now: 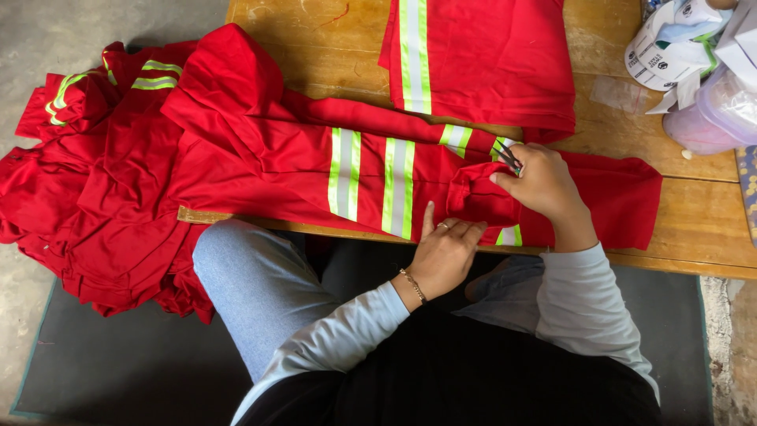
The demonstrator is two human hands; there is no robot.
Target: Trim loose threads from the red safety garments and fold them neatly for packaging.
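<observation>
Left hand (443,251) lies flat, fingers pressed together, wrist bent; right hand (542,181) is curled, fingertips pinched tight.

folded red garment (481,59) | plastic-wrapped packages (690,55) | wooden table (694,213) | dark floor mat (118,363)

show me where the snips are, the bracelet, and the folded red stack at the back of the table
snips (509,156), head view, on the dark blades.
bracelet (412,285), head view, on the chain at the left wrist.
folded stack (497,63), head view, on the red cloth.
</observation>
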